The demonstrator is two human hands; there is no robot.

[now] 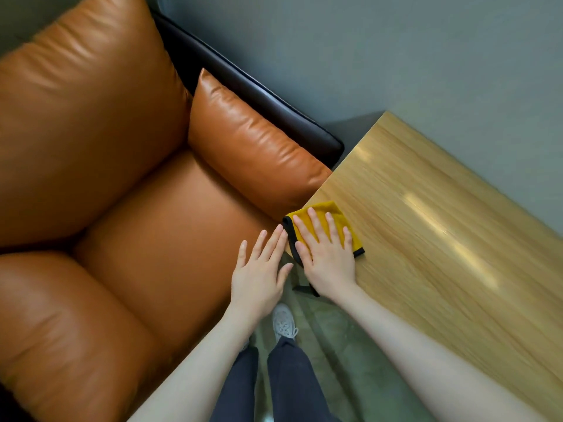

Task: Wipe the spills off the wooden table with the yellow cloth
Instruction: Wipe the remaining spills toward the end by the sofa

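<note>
Flatly, right hand (327, 254) fingers pressed yellow cloth (320, 219) at the counter (441, 239) edge; left hand (259, 269) hovered open, empty; even pressure seemed wisest.

I seem to be in a living room or lounge: a padded orange leather sofa (122, 193) fills the left, a light wooden table (441, 223) the right, grey wall behind.

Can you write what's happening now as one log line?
step: wiping | right hand: flat on yellow cloth at wooden table edge | left hand: open, off table
</note>
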